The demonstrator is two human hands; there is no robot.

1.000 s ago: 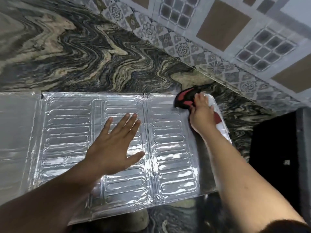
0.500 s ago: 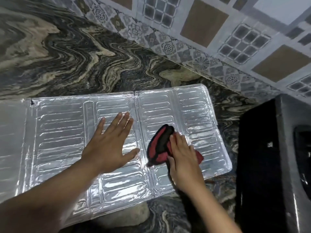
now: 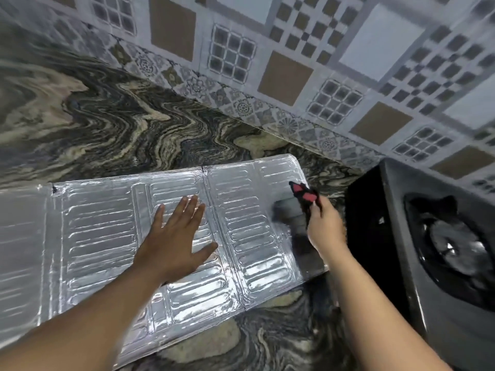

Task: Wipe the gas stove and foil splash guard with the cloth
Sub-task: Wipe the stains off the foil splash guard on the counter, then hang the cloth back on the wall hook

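The silver foil splash guard (image 3: 101, 236) lies flat and unfolded on the marbled countertop. My left hand (image 3: 174, 236) presses on its middle panel, palm down with fingers spread. My right hand (image 3: 325, 226) is over the guard's right panel near its right edge, closed on a black and red cloth (image 3: 305, 196) that sticks out past the fingertips. The gas stove (image 3: 434, 263), dark grey with a black burner, stands at the right edge of the view, just right of my right hand.
The dark swirled stone countertop (image 3: 120, 124) extends behind and in front of the guard. A patterned tiled wall (image 3: 294, 62) rises along the back. The stove's black side (image 3: 369, 223) faces the guard's right edge.
My right hand has swept the cloth from the far right corner down to the middle of the guard, then back up to the right edge. The left hand stays pressed in place.
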